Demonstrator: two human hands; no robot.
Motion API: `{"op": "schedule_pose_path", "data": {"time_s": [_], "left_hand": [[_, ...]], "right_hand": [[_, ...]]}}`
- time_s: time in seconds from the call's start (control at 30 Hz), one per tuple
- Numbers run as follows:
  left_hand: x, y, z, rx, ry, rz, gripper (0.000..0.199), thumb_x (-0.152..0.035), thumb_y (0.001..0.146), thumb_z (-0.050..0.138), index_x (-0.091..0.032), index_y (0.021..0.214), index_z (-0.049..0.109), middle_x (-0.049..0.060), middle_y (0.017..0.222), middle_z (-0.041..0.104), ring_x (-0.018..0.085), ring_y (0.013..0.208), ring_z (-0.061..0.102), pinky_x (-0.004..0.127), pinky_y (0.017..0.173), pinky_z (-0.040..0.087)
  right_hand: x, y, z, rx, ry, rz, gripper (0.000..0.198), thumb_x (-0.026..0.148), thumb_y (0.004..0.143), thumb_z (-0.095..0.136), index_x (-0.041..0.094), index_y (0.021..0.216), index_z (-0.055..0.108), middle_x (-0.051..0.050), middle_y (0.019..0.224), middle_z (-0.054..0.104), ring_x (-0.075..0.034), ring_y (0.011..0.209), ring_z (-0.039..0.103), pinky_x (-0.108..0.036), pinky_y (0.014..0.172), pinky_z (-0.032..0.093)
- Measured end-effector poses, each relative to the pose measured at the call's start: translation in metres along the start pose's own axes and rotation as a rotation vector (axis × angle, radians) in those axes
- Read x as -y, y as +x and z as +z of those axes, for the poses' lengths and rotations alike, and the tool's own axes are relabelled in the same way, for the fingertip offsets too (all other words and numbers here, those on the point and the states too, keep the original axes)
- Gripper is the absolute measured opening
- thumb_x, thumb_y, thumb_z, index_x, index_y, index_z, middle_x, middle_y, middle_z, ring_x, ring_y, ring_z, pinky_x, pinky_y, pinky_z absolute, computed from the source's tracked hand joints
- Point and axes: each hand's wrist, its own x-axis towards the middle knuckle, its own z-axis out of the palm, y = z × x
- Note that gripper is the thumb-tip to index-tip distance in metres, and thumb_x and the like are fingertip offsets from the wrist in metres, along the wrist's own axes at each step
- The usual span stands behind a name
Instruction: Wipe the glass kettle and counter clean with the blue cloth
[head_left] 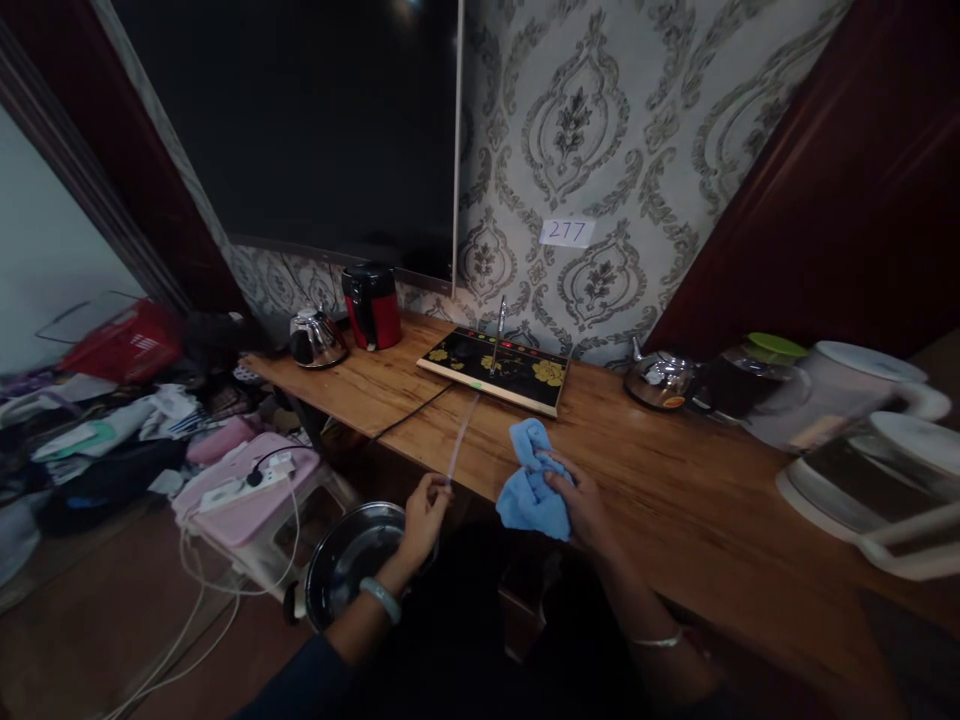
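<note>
My left hand (426, 515) pinches the near end of a thin translucent hose (460, 440) at the table's front edge. The hose runs back under a black tea-stove panel (491, 362) with gold flowers and a slim metal spout (502, 318). A black cord (412, 412) also comes out from beneath the panel. In my right hand (583, 500) is a bunched blue cloth (534, 485), held above the table's front edge. Below and left of my left hand sits a shiny metal basin (352, 560).
A steel kettle (315, 337) and a red-black appliance (373, 308) stand at the table's left. Another kettle (660, 378), a green-lidded glass pot (757, 380) and plastic jugs (832, 400) line the right. A pink stool (240, 490) bears a power strip (251, 480).
</note>
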Motion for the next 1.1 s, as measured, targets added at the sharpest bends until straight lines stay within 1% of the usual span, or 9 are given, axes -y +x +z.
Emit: {"op": "schedule_pose_path", "data": {"time_s": [0.13,0.3,0.4,0.5,0.6,0.73,0.8,0.97,1.1], "left_hand": [[-0.009,-0.010,0.017,0.145,0.128,0.090,0.028,-0.036,0.081,0.057,-0.019,0.102,0.065,0.003,0.081,0.071,0.017,0.075,0.067,0.028,0.071,0.052],[-0.023,-0.014,0.023,0.266,0.459,0.113,0.040,-0.025,0.082,0.053,-0.020,0.121,0.062,0.005,0.095,0.076,0.020,0.084,0.071,0.031,0.078,0.053],[-0.030,-0.010,0.013,0.240,0.592,0.171,0.036,-0.022,0.084,0.050,-0.023,0.116,0.065,0.005,0.102,0.076,0.021,0.093,0.072,0.030,0.081,0.053],[-0.034,-0.003,-0.007,0.159,0.645,0.216,0.029,-0.023,0.085,0.047,-0.022,0.102,0.070,0.005,0.096,0.077,0.021,0.089,0.072,0.030,0.079,0.053],[-0.041,0.009,-0.031,0.012,0.622,0.304,0.026,-0.027,0.088,0.045,-0.021,0.093,0.070,0.004,0.089,0.076,0.019,0.081,0.071,0.029,0.075,0.053],[-0.052,0.037,-0.054,-0.272,0.631,0.468,0.026,-0.035,0.087,0.050,-0.019,0.100,0.067,0.006,0.090,0.070,0.021,0.083,0.067,0.033,0.076,0.054],[-0.056,0.056,-0.055,-0.301,0.677,0.510,0.034,-0.039,0.084,0.055,-0.018,0.110,0.064,0.009,0.100,0.067,0.024,0.095,0.065,0.039,0.085,0.053],[-0.057,0.102,-0.019,-0.011,0.808,0.424,0.067,-0.049,0.079,0.063,-0.015,0.135,0.049,0.017,0.135,0.054,0.032,0.124,0.052,0.046,0.104,0.042],[-0.063,0.127,0.017,0.141,0.962,0.252,0.073,-0.056,0.080,0.062,-0.021,0.142,0.047,0.017,0.145,0.048,0.040,0.129,0.046,0.053,0.105,0.036]], "right_hand": [[0.014,0.001,0.003,-0.001,0.146,0.080,0.049,0.044,0.061,0.080,0.022,0.104,0.075,-0.005,0.093,0.077,-0.023,0.079,0.068,-0.035,0.072,0.054],[0.050,0.018,0.042,0.071,0.231,-0.020,0.050,0.040,0.067,0.076,0.022,0.114,0.070,-0.005,0.105,0.075,-0.022,0.086,0.069,-0.034,0.076,0.055],[0.065,0.039,0.083,0.089,0.157,-0.204,0.050,0.043,0.076,0.069,0.023,0.121,0.067,-0.005,0.116,0.071,-0.025,0.100,0.066,-0.040,0.089,0.053],[0.057,0.065,0.119,0.096,0.007,-0.410,0.050,0.047,0.081,0.063,0.026,0.127,0.063,-0.004,0.138,0.059,-0.026,0.130,0.050,-0.045,0.112,0.037],[0.025,0.084,0.133,0.218,-0.185,-0.371,0.057,0.049,0.075,0.069,0.028,0.127,0.064,-0.005,0.147,0.050,-0.028,0.142,0.036,-0.046,0.117,0.030],[-0.024,0.090,0.103,0.101,-0.304,-0.348,0.050,0.041,0.071,0.069,0.024,0.118,0.069,-0.009,0.140,0.056,-0.030,0.135,0.045,-0.048,0.113,0.035],[-0.040,0.086,0.072,0.032,-0.332,-0.370,0.042,0.039,0.074,0.062,0.023,0.111,0.071,-0.010,0.129,0.064,-0.028,0.125,0.055,-0.048,0.110,0.040],[-0.058,0.069,-0.005,-0.074,-0.489,-0.324,0.038,0.036,0.076,0.054,0.022,0.107,0.071,-0.008,0.110,0.073,-0.025,0.100,0.066,-0.045,0.095,0.050],[-0.059,0.060,-0.030,-0.105,-0.519,-0.294,0.037,0.040,0.077,0.051,0.019,0.098,0.073,-0.011,0.102,0.075,-0.026,0.094,0.068,-0.044,0.090,0.051]]}}
